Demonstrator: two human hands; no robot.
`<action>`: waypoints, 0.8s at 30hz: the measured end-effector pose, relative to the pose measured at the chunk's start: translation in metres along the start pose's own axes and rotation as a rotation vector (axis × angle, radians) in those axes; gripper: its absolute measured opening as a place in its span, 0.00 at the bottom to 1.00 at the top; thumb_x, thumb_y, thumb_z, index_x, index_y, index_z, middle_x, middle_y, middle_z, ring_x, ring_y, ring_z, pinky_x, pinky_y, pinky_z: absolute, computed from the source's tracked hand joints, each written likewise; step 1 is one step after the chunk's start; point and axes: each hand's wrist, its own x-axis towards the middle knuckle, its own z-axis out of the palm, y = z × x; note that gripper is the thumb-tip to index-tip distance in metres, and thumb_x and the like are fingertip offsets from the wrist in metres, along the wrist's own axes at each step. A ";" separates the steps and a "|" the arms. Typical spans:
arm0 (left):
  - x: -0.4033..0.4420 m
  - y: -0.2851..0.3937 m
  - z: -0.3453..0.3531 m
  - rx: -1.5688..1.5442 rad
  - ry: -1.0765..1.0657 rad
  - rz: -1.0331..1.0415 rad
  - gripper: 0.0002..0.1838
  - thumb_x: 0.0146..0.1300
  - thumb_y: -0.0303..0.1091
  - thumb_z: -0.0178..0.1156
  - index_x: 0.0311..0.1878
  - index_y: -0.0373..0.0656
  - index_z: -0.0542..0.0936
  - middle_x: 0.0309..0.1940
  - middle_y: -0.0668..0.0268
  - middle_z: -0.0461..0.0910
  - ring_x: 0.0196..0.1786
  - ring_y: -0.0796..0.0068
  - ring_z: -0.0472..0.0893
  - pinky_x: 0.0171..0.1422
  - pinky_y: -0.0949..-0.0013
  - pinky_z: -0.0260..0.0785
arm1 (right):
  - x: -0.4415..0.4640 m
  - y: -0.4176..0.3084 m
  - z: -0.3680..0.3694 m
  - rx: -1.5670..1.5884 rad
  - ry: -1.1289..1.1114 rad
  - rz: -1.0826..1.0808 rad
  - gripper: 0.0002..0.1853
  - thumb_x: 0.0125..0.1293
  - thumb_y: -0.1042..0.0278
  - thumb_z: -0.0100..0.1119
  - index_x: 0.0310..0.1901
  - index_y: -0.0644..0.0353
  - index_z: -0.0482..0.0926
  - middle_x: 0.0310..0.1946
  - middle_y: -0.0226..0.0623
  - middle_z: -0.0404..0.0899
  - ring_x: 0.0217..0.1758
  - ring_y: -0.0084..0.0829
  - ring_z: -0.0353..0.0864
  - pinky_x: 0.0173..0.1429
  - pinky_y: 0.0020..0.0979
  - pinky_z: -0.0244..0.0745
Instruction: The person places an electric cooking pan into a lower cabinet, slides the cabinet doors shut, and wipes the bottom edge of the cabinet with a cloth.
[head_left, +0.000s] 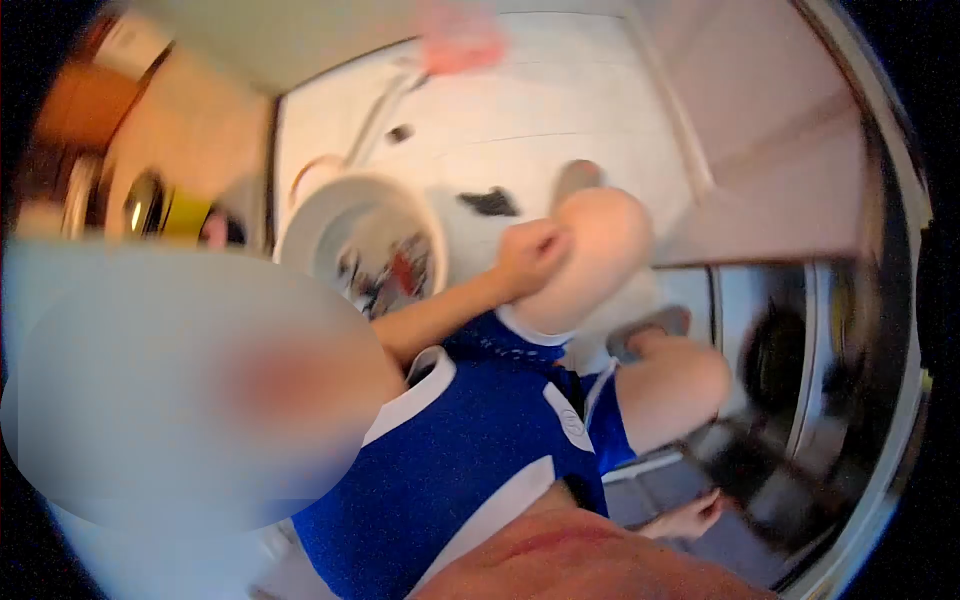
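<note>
My left hand [530,258] is curled into a fist against the side of my bent left knee [610,240]. Whether anything is inside that fist is hidden. Low on the right side, my right hand [690,516] hangs beside my other leg, its fingers blurred and partly curled. A white bucket [432,205] stands near my left forearm, holding a jumble of dark, grey and red pieces too blurred to name. On the pale floor [560,90], a dark crumpled piece [490,202] lies between the bucket and my slipper [578,177].
A pinkish-red plastic bag [462,42] lies at the far side of the floor. A pale pole-like thing [375,122] and a small dark object [400,133] are beyond the bucket. A pinkish panel [775,130] rises on the right. Yellow and brown items stand at left.
</note>
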 end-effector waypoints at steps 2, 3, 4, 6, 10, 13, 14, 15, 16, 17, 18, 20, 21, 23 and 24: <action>0.005 -0.006 0.000 -0.058 0.021 0.008 0.09 0.55 0.33 0.58 0.22 0.41 0.74 0.17 0.57 0.71 0.20 0.61 0.72 0.25 0.64 0.64 | 0.003 -0.028 0.003 0.102 0.009 0.080 0.12 0.63 0.66 0.59 0.40 0.69 0.78 0.39 0.43 0.81 0.35 0.27 0.80 0.39 0.26 0.79; 0.001 0.000 -0.006 -0.032 0.012 0.046 0.10 0.56 0.33 0.58 0.22 0.41 0.74 0.17 0.57 0.72 0.20 0.61 0.72 0.25 0.65 0.64 | 0.008 -0.017 0.000 0.067 -0.057 0.156 0.13 0.63 0.65 0.59 0.39 0.69 0.78 0.37 0.43 0.81 0.35 0.27 0.80 0.38 0.26 0.78; 0.000 0.001 -0.009 -0.022 0.041 0.028 0.10 0.56 0.33 0.58 0.22 0.41 0.74 0.17 0.57 0.72 0.20 0.61 0.72 0.25 0.65 0.64 | 0.010 -0.030 -0.003 0.016 -0.106 0.237 0.13 0.63 0.64 0.59 0.38 0.68 0.78 0.36 0.42 0.81 0.34 0.27 0.80 0.37 0.26 0.78; -0.003 0.002 -0.004 -0.092 0.040 0.043 0.09 0.57 0.33 0.57 0.24 0.38 0.75 0.17 0.57 0.71 0.18 0.66 0.70 0.25 0.68 0.63 | 0.014 -0.045 0.008 -0.038 -0.118 0.224 0.14 0.63 0.62 0.59 0.38 0.68 0.78 0.32 0.40 0.81 0.32 0.27 0.80 0.37 0.27 0.79; -0.007 0.001 -0.009 -0.106 0.049 -0.003 0.09 0.57 0.33 0.58 0.25 0.38 0.76 0.17 0.57 0.71 0.19 0.67 0.72 0.25 0.68 0.64 | 0.018 -0.041 0.018 -0.111 -0.093 0.029 0.14 0.63 0.61 0.59 0.37 0.67 0.78 0.30 0.40 0.81 0.31 0.27 0.80 0.36 0.27 0.78; 0.000 -0.003 -0.004 -0.107 0.057 0.013 0.09 0.57 0.33 0.58 0.25 0.38 0.76 0.17 0.57 0.71 0.19 0.68 0.72 0.25 0.68 0.64 | 0.020 -0.053 0.021 -0.004 -0.160 0.079 0.14 0.63 0.62 0.58 0.39 0.68 0.78 0.32 0.41 0.80 0.32 0.28 0.81 0.36 0.27 0.79; 0.001 -0.005 -0.005 -0.098 0.052 -0.019 0.09 0.57 0.33 0.58 0.25 0.38 0.76 0.16 0.58 0.71 0.19 0.69 0.72 0.25 0.68 0.64 | 0.020 -0.055 0.022 -0.009 -0.144 0.086 0.14 0.63 0.62 0.58 0.39 0.68 0.78 0.32 0.41 0.80 0.32 0.28 0.81 0.36 0.27 0.79; 0.002 -0.006 -0.006 -0.086 0.046 -0.050 0.09 0.57 0.32 0.58 0.24 0.38 0.76 0.16 0.58 0.71 0.19 0.70 0.72 0.25 0.69 0.64 | 0.020 -0.057 0.022 -0.012 -0.140 0.090 0.14 0.64 0.62 0.58 0.39 0.68 0.78 0.33 0.41 0.80 0.32 0.28 0.81 0.36 0.27 0.79; 0.003 -0.005 -0.006 -0.092 0.036 -0.041 0.09 0.57 0.32 0.58 0.24 0.38 0.76 0.16 0.58 0.71 0.19 0.70 0.72 0.25 0.69 0.64 | 0.019 -0.056 0.022 -0.013 -0.140 0.092 0.14 0.64 0.62 0.58 0.39 0.68 0.78 0.33 0.41 0.80 0.32 0.28 0.81 0.36 0.27 0.79; 0.003 -0.003 -0.007 -0.106 0.036 -0.070 0.10 0.57 0.33 0.58 0.24 0.38 0.75 0.16 0.58 0.71 0.19 0.70 0.72 0.25 0.69 0.64 | 0.019 -0.056 0.022 -0.015 -0.143 0.095 0.14 0.64 0.63 0.58 0.39 0.68 0.78 0.33 0.41 0.80 0.32 0.28 0.81 0.36 0.27 0.79; 0.003 -0.002 -0.008 -0.119 0.037 -0.099 0.11 0.57 0.33 0.58 0.23 0.38 0.75 0.16 0.59 0.72 0.18 0.71 0.71 0.25 0.69 0.64 | 0.018 -0.056 0.022 -0.016 -0.147 0.096 0.13 0.64 0.63 0.57 0.39 0.68 0.78 0.33 0.41 0.80 0.32 0.28 0.81 0.37 0.27 0.80; 0.003 -0.003 -0.007 -0.101 0.029 -0.090 0.11 0.57 0.33 0.58 0.22 0.38 0.75 0.16 0.59 0.71 0.18 0.71 0.71 0.24 0.69 0.63 | 0.016 -0.059 0.022 -0.010 -0.149 0.122 0.13 0.64 0.64 0.57 0.40 0.68 0.78 0.33 0.41 0.80 0.32 0.28 0.81 0.37 0.27 0.80; 0.005 -0.004 -0.006 -0.080 0.030 -0.083 0.12 0.57 0.33 0.58 0.22 0.38 0.74 0.16 0.60 0.71 0.18 0.71 0.71 0.24 0.69 0.63 | 0.015 -0.054 0.023 -0.012 -0.143 0.131 0.13 0.64 0.64 0.57 0.40 0.68 0.78 0.33 0.41 0.80 0.32 0.28 0.81 0.37 0.27 0.80; 0.006 -0.003 -0.005 -0.081 0.030 -0.082 0.12 0.57 0.33 0.58 0.21 0.38 0.74 0.15 0.60 0.71 0.18 0.73 0.70 0.24 0.70 0.63 | 0.016 -0.046 0.026 0.064 -0.137 0.017 0.12 0.64 0.65 0.58 0.40 0.68 0.78 0.33 0.42 0.80 0.32 0.29 0.81 0.37 0.27 0.80; 0.007 -0.001 -0.004 -0.084 0.030 -0.081 0.11 0.57 0.32 0.58 0.21 0.38 0.74 0.15 0.61 0.70 0.18 0.74 0.70 0.24 0.70 0.62 | 0.018 -0.048 0.026 0.054 -0.118 0.035 0.12 0.64 0.65 0.58 0.40 0.68 0.78 0.33 0.42 0.80 0.32 0.29 0.81 0.37 0.27 0.80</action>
